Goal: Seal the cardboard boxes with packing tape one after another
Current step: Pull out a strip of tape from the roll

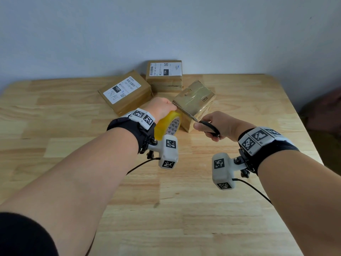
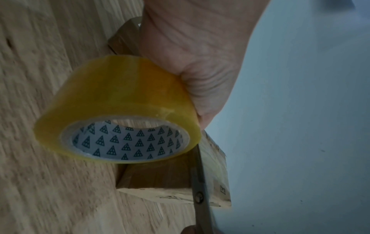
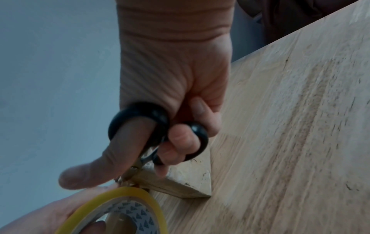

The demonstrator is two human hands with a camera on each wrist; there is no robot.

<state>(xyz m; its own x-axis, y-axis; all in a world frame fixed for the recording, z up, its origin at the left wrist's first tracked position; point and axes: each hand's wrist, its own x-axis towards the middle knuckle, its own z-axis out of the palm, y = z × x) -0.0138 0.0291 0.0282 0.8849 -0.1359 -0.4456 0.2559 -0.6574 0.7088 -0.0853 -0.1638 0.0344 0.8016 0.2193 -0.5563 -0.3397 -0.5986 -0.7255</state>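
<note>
Boxes: we count three cardboard boxes on the wooden surface (image 1: 73, 111), grouped near its far edge.
Near box: the box (image 1: 193, 102) closest to us is shiny with tape across its top and sits just in front of our hands.
Labelled boxes: two; one box with a white label (image 1: 125, 91) lies to the left, and a second labelled box (image 1: 164, 74) stands behind it by the wall, close beside the first.
Tape: we see one roll of yellowish packing tape (image 2: 118, 109), its core printed with small triangles, held up just beside the near box's left edge.
Left hand: our left hand (image 1: 162, 109) grips the roll, fingers curled round its upper side.
Scissors: one pair, with black handles (image 3: 160, 131) and metal blades (image 1: 186, 112); the blades run along the near box's front top edge, pointing toward the roll.
Right hand: our right hand (image 1: 217, 124) holds the scissors, thumb through one loop and a finger through the other; the loops sit close together.
Blades: we cannot tell whether they touch the tape.
Wrists: two, each with a black strap carrying white marker blocks.
</note>
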